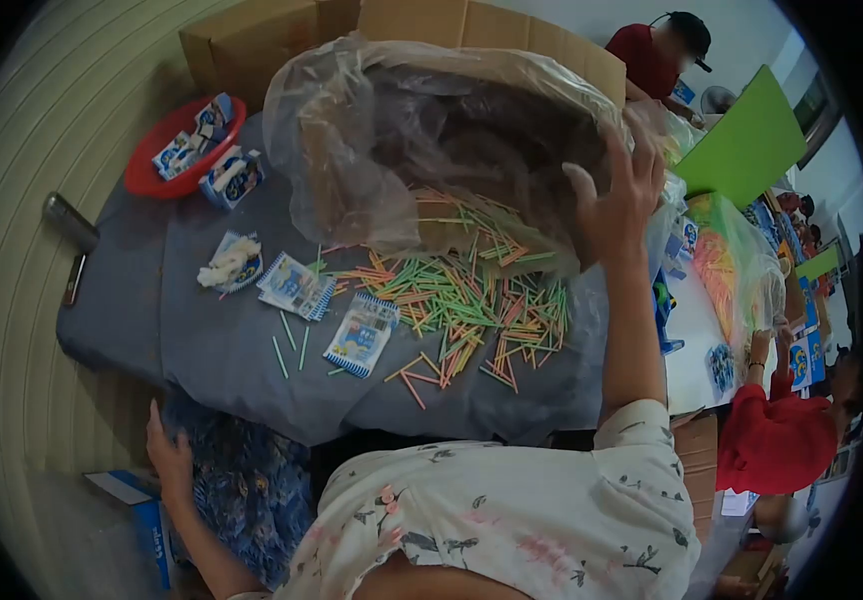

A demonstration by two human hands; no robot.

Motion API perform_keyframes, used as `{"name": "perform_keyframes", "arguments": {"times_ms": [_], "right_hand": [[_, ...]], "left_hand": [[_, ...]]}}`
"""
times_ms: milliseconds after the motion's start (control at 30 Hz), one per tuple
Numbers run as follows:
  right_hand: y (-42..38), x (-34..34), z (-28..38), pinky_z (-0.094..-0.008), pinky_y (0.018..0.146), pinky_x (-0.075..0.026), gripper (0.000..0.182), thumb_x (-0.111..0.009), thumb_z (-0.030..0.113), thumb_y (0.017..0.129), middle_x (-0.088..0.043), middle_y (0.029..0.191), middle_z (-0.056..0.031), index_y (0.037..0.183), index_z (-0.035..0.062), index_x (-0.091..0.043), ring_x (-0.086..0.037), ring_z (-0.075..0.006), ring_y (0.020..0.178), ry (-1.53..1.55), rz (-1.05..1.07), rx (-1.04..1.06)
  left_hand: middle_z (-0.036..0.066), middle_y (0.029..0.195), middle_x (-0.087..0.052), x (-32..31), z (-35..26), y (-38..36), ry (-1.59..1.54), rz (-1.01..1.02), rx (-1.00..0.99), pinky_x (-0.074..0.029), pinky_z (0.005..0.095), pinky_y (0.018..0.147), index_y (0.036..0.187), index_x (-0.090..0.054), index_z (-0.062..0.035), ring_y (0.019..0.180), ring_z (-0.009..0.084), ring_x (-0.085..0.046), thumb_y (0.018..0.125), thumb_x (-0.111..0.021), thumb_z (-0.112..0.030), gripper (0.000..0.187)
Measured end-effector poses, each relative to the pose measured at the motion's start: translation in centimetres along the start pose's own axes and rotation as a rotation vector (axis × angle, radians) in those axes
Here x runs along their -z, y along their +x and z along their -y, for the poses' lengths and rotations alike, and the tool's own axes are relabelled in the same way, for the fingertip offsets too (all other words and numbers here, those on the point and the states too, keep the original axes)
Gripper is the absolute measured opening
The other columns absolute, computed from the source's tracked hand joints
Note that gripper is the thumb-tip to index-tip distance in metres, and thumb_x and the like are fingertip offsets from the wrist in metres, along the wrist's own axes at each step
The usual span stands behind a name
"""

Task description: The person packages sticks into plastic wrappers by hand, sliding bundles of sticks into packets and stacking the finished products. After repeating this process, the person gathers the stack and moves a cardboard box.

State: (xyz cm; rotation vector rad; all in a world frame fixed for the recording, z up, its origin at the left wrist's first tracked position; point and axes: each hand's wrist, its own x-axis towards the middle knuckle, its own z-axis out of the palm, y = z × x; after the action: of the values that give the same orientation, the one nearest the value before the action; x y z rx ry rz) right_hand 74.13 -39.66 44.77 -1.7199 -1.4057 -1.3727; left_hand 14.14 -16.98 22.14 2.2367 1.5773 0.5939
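My right hand (624, 195) is raised at the right rim of a clear plastic liner (327, 130), its thumb and fingers apart. It appears to touch the plastic. From the mouth of the liner, many short green, pink, orange and yellow sticks (472, 315) spill onto the grey cloth. Low on the left, my left hand (169, 455) has its fingers stretched out beside a pile of dark blue printed packets (247, 490). Two blue-and-white packets, one nearer the sticks (363, 335) and another (297, 285) to its left, lie on the cloth.
A red basin (142, 165) holds several small packets. Crumpled white material (232, 262) sits on another packet. A dark bottle (70, 222) and a phone (75, 280) are at the left edge. Cardboard (512, 40) stands behind the liner. People in red work at the right.
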Motion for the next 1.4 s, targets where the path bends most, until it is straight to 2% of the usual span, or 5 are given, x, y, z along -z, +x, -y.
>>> {"name": "perform_keyframes", "arguments": {"times_ms": [400, 800, 1000, 1133, 1400], "right_hand": [[-1.3, -1.6, -0.5, -0.0431, 0.063, -0.050, 0.016, -0.065, 0.004, 0.079, -0.059, 0.085, -0.0119, 0.092, 0.0089, -0.057, -0.061, -0.0370, 0.073, 0.340, 0.222, -0.030], [-8.8, -15.9, -1.6, -0.0499, 0.108, -0.035, 0.047, -0.071, 0.021, 0.083, -0.030, 0.155, -0.0177, 0.129, 0.0179, -0.060, -0.043, -0.0394, 0.132, 0.316, 0.589, 0.121], [-9.6, -23.6, -4.8, -0.0447, 0.101, -0.044, 0.047, -0.068, 0.026, 0.083, -0.054, 0.138, -0.0148, 0.129, 0.0145, -0.062, -0.056, -0.0333, 0.121, 0.488, 1.083, -0.598], [-10.8, -29.1, -6.2, -0.0434, 0.098, -0.047, 0.043, -0.061, 0.022, 0.084, -0.063, 0.126, -0.0167, 0.125, 0.0106, -0.064, -0.062, -0.0323, 0.114, 0.168, 1.169, -0.078], [-4.9, -20.8, -7.5, -0.0482, 0.088, -0.049, 0.037, -0.062, 0.011, 0.082, -0.067, 0.106, -0.0198, 0.119, 0.0085, -0.066, -0.063, -0.0396, 0.100, 0.525, 0.497, -0.398]], "left_hand": [[0.026, 0.128, -0.054, -1.2, -36.5, 11.0, -0.360, -0.061, -0.583, -0.051, 0.0409, 0.088, 0.154, -0.018, -0.0097, 0.113, 0.0364, -0.058, 0.077, -0.081, -0.027, 0.101], [0.018, 0.107, -0.059, -10.5, -40.5, 15.7, 0.083, -0.070, -1.091, -0.053, 0.0459, 0.078, 0.139, -0.047, -0.0102, 0.094, 0.0379, -0.061, 0.082, -0.062, -0.009, 0.059], [0.023, 0.104, -0.060, -12.6, -38.2, 17.7, 0.327, -0.041, -1.020, -0.054, 0.0470, 0.071, 0.135, -0.050, -0.0098, 0.088, 0.0381, -0.063, 0.079, -0.059, -0.007, 0.056], [0.022, 0.095, -0.061, -12.4, -36.5, 18.1, 0.406, 0.011, -1.065, -0.055, 0.0433, 0.067, 0.100, -0.070, -0.0030, 0.085, 0.0371, -0.064, 0.075, -0.060, -0.007, 0.026], [0.019, 0.095, -0.058, -11.8, -37.4, 17.0, 0.257, 0.033, -0.987, -0.053, 0.0486, 0.075, 0.075, -0.066, -0.0017, 0.090, 0.0375, -0.062, 0.079, -0.063, -0.012, 0.012]]}}
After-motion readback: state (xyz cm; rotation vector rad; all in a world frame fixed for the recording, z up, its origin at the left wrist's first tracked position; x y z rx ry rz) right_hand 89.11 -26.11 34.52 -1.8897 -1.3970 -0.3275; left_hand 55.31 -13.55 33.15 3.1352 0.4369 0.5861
